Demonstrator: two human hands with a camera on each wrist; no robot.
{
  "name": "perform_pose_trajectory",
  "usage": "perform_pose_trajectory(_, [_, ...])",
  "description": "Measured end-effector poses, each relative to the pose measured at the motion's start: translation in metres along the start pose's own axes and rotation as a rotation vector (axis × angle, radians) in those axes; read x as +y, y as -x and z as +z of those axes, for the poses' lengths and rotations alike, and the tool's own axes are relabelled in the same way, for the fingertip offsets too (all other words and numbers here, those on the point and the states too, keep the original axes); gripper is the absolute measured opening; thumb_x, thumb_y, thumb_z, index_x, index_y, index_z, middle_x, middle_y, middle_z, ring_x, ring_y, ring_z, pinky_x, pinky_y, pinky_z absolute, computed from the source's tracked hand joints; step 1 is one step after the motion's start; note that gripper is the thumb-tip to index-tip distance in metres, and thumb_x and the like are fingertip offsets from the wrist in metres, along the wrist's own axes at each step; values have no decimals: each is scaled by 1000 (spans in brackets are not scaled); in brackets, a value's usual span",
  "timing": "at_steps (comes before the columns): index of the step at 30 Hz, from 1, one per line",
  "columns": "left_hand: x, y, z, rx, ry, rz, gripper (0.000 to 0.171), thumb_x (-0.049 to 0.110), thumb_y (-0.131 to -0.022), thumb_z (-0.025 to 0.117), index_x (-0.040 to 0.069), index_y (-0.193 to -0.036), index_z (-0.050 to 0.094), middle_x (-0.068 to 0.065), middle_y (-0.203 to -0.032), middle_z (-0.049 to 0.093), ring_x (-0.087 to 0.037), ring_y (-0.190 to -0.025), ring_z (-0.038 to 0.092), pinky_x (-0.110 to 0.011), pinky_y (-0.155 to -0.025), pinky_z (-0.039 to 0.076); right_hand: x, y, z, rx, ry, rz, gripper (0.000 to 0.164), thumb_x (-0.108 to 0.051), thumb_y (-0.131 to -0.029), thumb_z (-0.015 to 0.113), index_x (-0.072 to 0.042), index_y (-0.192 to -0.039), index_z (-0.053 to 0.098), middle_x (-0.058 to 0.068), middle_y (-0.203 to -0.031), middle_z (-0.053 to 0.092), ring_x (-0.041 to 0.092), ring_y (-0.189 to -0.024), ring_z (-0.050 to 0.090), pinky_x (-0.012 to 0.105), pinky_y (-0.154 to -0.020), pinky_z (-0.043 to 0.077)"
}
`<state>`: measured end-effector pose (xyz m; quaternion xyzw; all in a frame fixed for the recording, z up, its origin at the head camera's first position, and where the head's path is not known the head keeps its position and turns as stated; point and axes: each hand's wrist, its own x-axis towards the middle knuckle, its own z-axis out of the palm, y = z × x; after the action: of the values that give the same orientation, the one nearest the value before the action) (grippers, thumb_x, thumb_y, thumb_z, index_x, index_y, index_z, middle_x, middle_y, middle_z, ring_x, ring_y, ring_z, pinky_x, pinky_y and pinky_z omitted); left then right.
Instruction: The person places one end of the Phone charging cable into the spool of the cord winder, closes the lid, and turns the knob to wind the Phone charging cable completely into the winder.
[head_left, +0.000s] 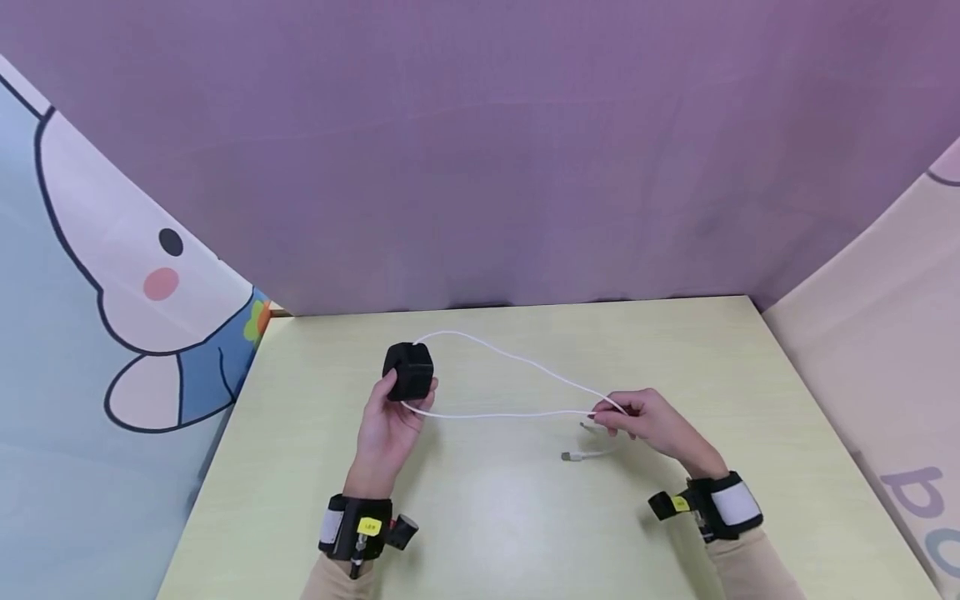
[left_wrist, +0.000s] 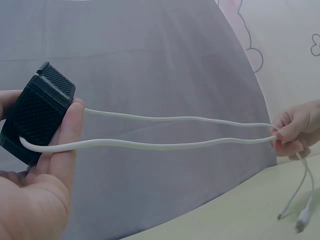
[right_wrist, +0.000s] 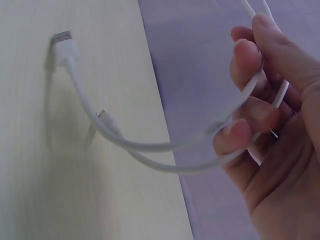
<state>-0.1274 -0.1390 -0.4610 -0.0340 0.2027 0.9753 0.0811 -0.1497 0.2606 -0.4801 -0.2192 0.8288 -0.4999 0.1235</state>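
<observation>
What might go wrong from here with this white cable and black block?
A hard pull by the right hand might tug the black block from the left hand, since the white cable links them. The larger plug and smaller plug hang loose and could tangle or snag.

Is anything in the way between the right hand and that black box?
No, nothing visible blocks the way. Only two strands of the white cable cross the gap, running from the black box, which the left hand holds, to the right hand, which pinches them.
</observation>
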Motion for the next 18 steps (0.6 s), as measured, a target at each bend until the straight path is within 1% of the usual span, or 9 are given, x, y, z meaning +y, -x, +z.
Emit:
perform_pose_trajectory(3, [1,1,-1,-3,25,0,29,19,-111,43,10,-139,44,-18,-117,65,-33,-92,76,-33,-80,63,1,2,-3,-3,-7,1,8,-16,-99,69,-19,-94,75,2,-72,60,5,-62,40,25,-52,34])
perform_pose_trajectory(7, [1,1,-1,-2,50,5,28,19,-110,44,9,-136,48,-18,-116,66,-34,-92,77,-34,-81,63,2,4,-8,-4,-12,-1,6,-18,-99,70,-20,-95,75,-3,-78,61,10,-73,50,26,-62,38])
perform_pose_trajectory(9, [2,1,-2,7,63,12,27,19,-110,46,9,-135,49,-18,-116,66,-33,-93,77,-33,-81,63,4,5,-11,-2,-14,9,6,-18,-99,70,-19,-97,76,-5,-79,61,11,-76,53,26,-64,39])
perform_pose_trajectory(12, [5,2,-5,26,69,26,27,19,-110,47,9,-134,50,-17,-116,66,-32,-92,76,-33,-80,63,6,7,-16,-2,-39,38,8,-18,-100,68,-16,-99,76,-3,-75,59,11,-71,54,26,-61,43])
perform_pose_trajectory(15, [9,3,-9,36,75,37,27,20,-110,47,10,-135,50,-16,-117,64,-32,-92,76,-33,-80,63,9,10,-21,-6,-72,68,10,-18,-101,67,-13,-99,76,0,-72,57,12,-63,53,30,-56,45])
perform_pose_trajectory(18, [12,5,-13,31,82,46,28,20,-110,46,11,-137,48,-16,-119,63,-33,-93,76,-33,-80,63,12,13,-26,2,-78,83,11,-18,-101,67,-12,-100,76,3,-68,56,13,-57,52,34,-54,47])
